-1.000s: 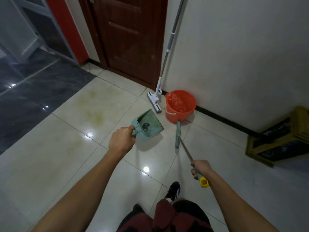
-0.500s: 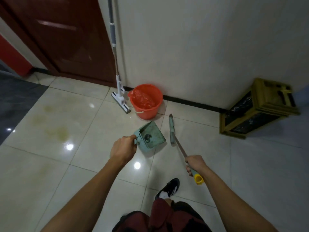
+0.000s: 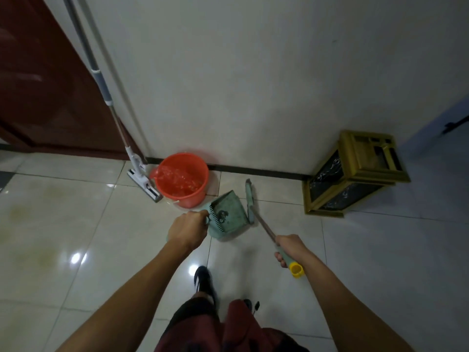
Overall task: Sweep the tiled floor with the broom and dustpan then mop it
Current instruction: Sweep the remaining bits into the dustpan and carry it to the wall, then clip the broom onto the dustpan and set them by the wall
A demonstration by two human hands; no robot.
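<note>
- The glossy cream tiled floor (image 3: 76, 224) fills the lower part of the view, with grey grout lines, bright light reflections and a faint yellowish stain at the left.
- A plain off-white wall (image 3: 253, 85) rises behind it, edged by a dark skirting strip; a dark red-brown wooden door (image 3: 38, 85) stands at the left.
- A gold-framed box with black marbled panels (image 3: 355, 174) sits on the floor at the right, against the wall.
- A flat mop with a long white and grey pole (image 3: 106, 97) leans against the wall by the door, its flat white head on the floor just beside the bucket.
- A round orange plastic bucket (image 3: 181, 180) stands by the skirting (something shiny shows inside; I cannot tell what).
- The pale green plastic dustpan (image 3: 225, 215), worn and scuffed with a comb of teeth along its near edge, is tilted just in front of the bucket.
- The broom with a narrow green head, thin brown shaft and yellow-capped green grip (image 3: 250, 201) has its head just beside the dustpan's right edge, close to the floor.
- The left hand (image 3: 186, 229) is curled round the dustpan's handle, gripping it.
- The right hand (image 3: 290, 248) is wrapped round the broom's green grip, just above the yellow cap.
- A black shoe (image 3: 203, 278) shows below, between the forearms.
</note>
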